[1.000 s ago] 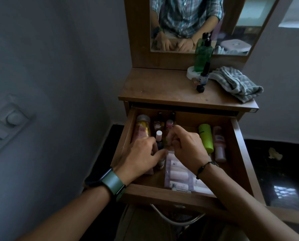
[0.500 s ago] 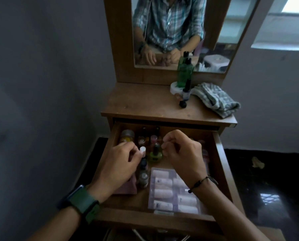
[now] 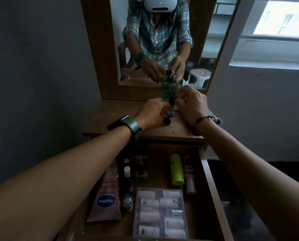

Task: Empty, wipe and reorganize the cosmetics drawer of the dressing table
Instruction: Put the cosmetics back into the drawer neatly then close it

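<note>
Both hands reached over the bench (image 3: 108,119) toward one green bottle (image 3: 167,91): the left hand (image 3: 151,114) curled around small dark bottles, though how tightly its grip closed could not be told, while the right hand (image 3: 191,103) hovered with fingers apart. Below, the open drawer (image 3: 213,188) held one pink Vaseline tube (image 3: 107,200), one lime-green tube (image 3: 176,169) and one clear pack (image 3: 160,213) of about ten sachets. The left forearm hid part of the small vials (image 3: 129,173), too dim to count.

You see a dim room lit only by the window (image 3: 282,18) at upper right; the drawer (image 3: 213,188) lies in shadow, edges bend, and details look soft.
</note>
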